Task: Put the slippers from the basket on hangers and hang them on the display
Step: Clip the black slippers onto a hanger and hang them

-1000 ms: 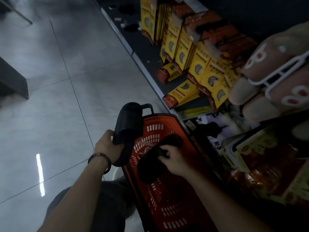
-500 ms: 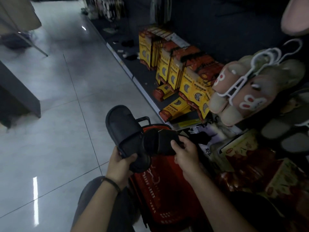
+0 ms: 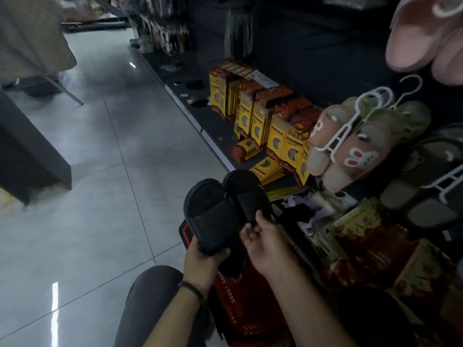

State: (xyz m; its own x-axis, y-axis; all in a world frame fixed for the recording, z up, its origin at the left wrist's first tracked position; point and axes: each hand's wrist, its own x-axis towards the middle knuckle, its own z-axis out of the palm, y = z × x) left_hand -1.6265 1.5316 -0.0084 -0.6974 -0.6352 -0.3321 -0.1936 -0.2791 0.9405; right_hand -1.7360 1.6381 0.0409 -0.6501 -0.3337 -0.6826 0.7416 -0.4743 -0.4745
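Observation:
Two black slippers are held side by side above the red basket (image 3: 240, 294). My left hand (image 3: 204, 257) grips the heel of the left black slipper (image 3: 210, 216). My right hand (image 3: 266, 241) holds the right black slipper (image 3: 246, 194) by its strap, thumb on top. The slippers touch each other, soles facing away from me. On the display at right, brown bunny slippers (image 3: 350, 146) hang on a white hanger (image 3: 350, 126). Grey slippers (image 3: 426, 196) on another white hanger hang below them.
Yellow and orange boxed goods (image 3: 260, 116) stand on the low dark shelf beyond the basket. Pink slippers (image 3: 421, 36) hang at top right. Packaged goods (image 3: 370, 244) lie right of the basket. Grey tiled floor (image 3: 112, 171) stretches left, with a dark shelf end (image 3: 30, 151) at far left.
Both hands lifted the black slippers up out of the basket and brought them together side by side. The view has tilted up toward the display.

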